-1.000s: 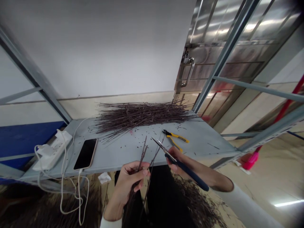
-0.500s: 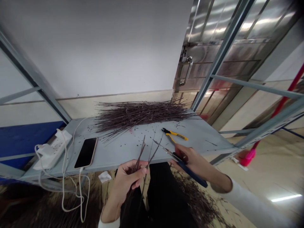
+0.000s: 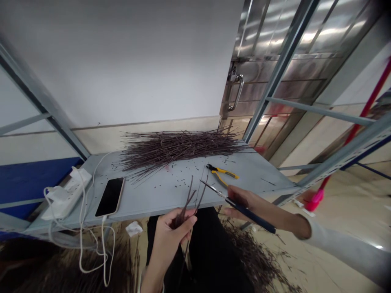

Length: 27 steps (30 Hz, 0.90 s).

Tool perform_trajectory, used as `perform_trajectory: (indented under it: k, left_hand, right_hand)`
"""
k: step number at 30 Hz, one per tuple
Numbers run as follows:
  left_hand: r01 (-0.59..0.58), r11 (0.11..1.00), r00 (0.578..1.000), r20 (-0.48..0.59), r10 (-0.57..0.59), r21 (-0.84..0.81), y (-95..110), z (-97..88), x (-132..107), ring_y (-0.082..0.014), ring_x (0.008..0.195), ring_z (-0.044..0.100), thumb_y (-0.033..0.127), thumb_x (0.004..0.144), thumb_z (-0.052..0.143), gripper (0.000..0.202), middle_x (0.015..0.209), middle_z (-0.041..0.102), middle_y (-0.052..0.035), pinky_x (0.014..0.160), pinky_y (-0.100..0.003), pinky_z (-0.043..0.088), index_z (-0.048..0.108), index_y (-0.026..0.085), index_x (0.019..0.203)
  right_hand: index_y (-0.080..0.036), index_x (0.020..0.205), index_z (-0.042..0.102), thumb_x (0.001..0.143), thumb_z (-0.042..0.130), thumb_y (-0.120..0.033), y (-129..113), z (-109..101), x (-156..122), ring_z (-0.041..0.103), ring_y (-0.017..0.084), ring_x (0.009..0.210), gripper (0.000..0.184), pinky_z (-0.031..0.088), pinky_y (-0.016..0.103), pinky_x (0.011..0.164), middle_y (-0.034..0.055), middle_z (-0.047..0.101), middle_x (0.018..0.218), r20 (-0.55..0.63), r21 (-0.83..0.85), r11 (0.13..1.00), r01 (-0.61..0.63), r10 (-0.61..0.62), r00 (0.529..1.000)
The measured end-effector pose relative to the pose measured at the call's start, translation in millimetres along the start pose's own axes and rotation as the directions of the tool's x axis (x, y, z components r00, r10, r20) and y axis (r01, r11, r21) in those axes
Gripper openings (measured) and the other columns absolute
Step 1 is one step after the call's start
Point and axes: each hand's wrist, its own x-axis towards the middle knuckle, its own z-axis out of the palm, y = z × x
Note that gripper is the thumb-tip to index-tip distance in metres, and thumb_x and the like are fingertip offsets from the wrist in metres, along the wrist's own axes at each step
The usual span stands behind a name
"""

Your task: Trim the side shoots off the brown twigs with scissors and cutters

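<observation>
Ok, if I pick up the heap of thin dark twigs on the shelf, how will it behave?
The twigs seem fairly stiff: those in the left hand stick up without drooping. Loose and criss-crossed, the heap will probably snag and shed strands. Dark bits scattered on the shelf suggest they may be brittle.

A grey metal shelf (image 3: pixel 253 171) carries a long heap of thin dark twigs (image 3: pixel 180 148), their ends pointing every way, with small cut bits (image 3: pixel 171 184) scattered in front. Yellow-handled pliers (image 3: pixel 220 174) lie to the right of the scattered bits. To the left sit a black smartphone (image 3: pixel 110 197) and a white power strip (image 3: pixel 65 194), with a white cable (image 3: pixel 92 167) looping across the metal.
</observation>
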Motion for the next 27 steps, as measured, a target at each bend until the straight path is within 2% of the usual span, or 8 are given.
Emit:
perform_trajectory:
  k: [2, 4, 7, 10, 13, 20, 24, 27]
  left_hand:
    - [-0.075, 0.993, 0.995, -0.062, 0.081, 0.092, 1, 6.8, -6, -0.0072, 0.039, 0.039, 0.036, 0.072, 0.068, 0.025, 0.045, 0.047, 0.0049, 0.038, -0.018, 0.031, 0.074, 0.014, 0.083]
    - [-0.214, 0.954, 0.963, -0.117, 0.242, 0.209, 2, 15.1, -14, -0.0098, 0.046, 0.048, 0.03, 0.076, 0.065, 0.018, 0.052, 0.052, 0.0021, 0.043, -0.019, 0.038, 0.074, 0.015, 0.079]
    - [-0.43, 0.829, 0.855, -0.134, 0.502, 0.358, 0, 27.7, -24, -0.0116, 0.053, 0.055, 0.021, 0.08, 0.061, 0.015, 0.061, 0.058, -0.0012, 0.051, -0.019, 0.045, 0.074, 0.015, 0.078]
    - [-0.533, 0.725, 0.763, -0.124, 0.635, 0.436, -6, 35.8, -29, -0.0119, 0.054, 0.06, 0.014, 0.082, 0.058, 0.016, 0.065, 0.062, -0.0027, 0.053, -0.018, 0.048, 0.074, 0.014, 0.086]
    - [-0.574, 0.67, 0.713, -0.114, 0.692, 0.471, -11, 37.5, -29, -0.0131, 0.061, 0.065, 0.011, 0.084, 0.057, 0.019, 0.07, 0.064, -0.0041, 0.06, -0.017, 0.05, 0.073, 0.013, 0.093]
    - [-0.612, 0.615, 0.664, -0.099, 0.741, 0.497, -9, 35.4, -27, -0.0122, 0.061, 0.064, 0.008, 0.083, 0.058, 0.021, 0.07, 0.064, -0.0029, 0.06, -0.016, 0.051, 0.072, 0.014, 0.098]
    - [-0.65, 0.561, 0.621, -0.067, 0.781, 0.512, -9, 35.5, -27, -0.0121, 0.059, 0.064, 0.007, 0.084, 0.056, 0.021, 0.068, 0.062, -0.0035, 0.06, -0.016, 0.051, 0.071, 0.011, 0.097]
    - [-0.673, 0.535, 0.592, -0.061, 0.804, 0.511, -10, 35.1, -27, -0.0121, 0.058, 0.064, 0.006, 0.084, 0.056, 0.021, 0.067, 0.062, -0.0033, 0.062, -0.017, 0.051, 0.071, 0.011, 0.097]
  right_hand:
    - [-0.023, 0.076, 0.036, 0.08, 0.057, -0.056, -3, -5, -1, 0.037, 0.012, 0.061, 0.039, 0.03, 0.024, 0.053, -0.005, 0.038, 0.069, 0.047, 0.015, 1.0, 0.004, -0.005, 0.999]
    - [-0.023, 0.079, 0.036, 0.081, 0.054, -0.057, -10, -11, -3, 0.036, 0.012, 0.062, 0.039, 0.031, 0.024, 0.054, -0.0049, 0.037, 0.07, 0.091, -0.004, 1.0, 0.004, -0.003, 0.996]
    - [-0.023, 0.08, 0.037, 0.082, 0.053, -0.056, -23, -19, -5, 0.038, 0.012, 0.063, 0.038, 0.032, 0.025, 0.055, -0.0045, 0.04, 0.071, 0.125, -0.082, 0.996, -0.019, 0.029, 0.992]
    - [-0.023, 0.078, 0.038, 0.082, 0.055, -0.056, -31, -25, -5, 0.04, 0.012, 0.06, 0.038, 0.032, 0.026, 0.053, -0.0045, 0.043, 0.069, 0.116, -0.135, 0.99, -0.028, 0.044, 0.992]
    - [-0.022, 0.076, 0.039, 0.08, 0.056, -0.056, -33, -29, -6, 0.04, 0.012, 0.059, 0.038, 0.031, 0.026, 0.052, -0.0044, 0.044, 0.067, 0.106, -0.164, 0.984, -0.068, 0.086, 0.991]
    - [-0.022, 0.08, 0.039, 0.081, 0.056, -0.052, -48, -29, -14, 0.041, 0.014, 0.064, 0.034, 0.034, 0.027, 0.058, -0.0041, 0.043, 0.071, 0.123, -0.143, 0.974, -0.173, 0.191, 0.974]
    - [-0.023, 0.079, 0.038, 0.08, 0.058, -0.05, -42, -18, -14, 0.042, 0.013, 0.064, 0.033, 0.034, 0.026, 0.056, -0.0044, 0.044, 0.07, 0.088, -0.031, 0.988, -0.148, 0.15, 0.985]
    - [-0.023, 0.072, 0.037, 0.075, 0.062, -0.049, -30, -8, -10, 0.04, 0.012, 0.059, 0.037, 0.032, 0.024, 0.05, -0.0058, 0.042, 0.063, -0.031, -0.022, 0.994, -0.103, 0.102, 0.994]
